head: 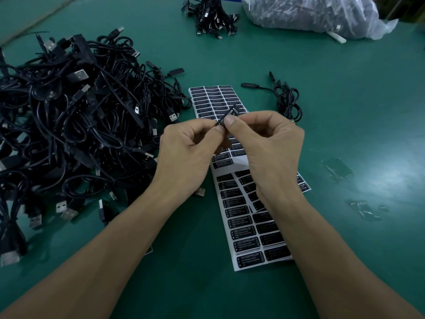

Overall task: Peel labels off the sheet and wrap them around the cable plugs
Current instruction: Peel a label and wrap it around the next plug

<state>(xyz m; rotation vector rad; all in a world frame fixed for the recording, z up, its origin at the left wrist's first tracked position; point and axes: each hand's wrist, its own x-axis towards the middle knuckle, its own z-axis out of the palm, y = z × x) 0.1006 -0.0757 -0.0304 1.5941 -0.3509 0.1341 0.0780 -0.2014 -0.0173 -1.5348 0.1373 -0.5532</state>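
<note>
Just above the middle of the sheet, both hands meet over one black label. The left hand pinches its lower end between thumb and forefinger, and the right hand pinches it right beside that, its other fingers curled in. The label's free end sticks up and away from the fingers. Whether a plug already sits inside the pinch cannot be told. The label looks thin, very light and floppy, and probably sticky on its back, so it would likely curl and cling to itself or to skin. It is best held by its short ends, with fingertips off the glue. Left of the sheet lies a big heap of cables, and a single coiled cable rests by the sheet's far right corner on the green table.
</note>
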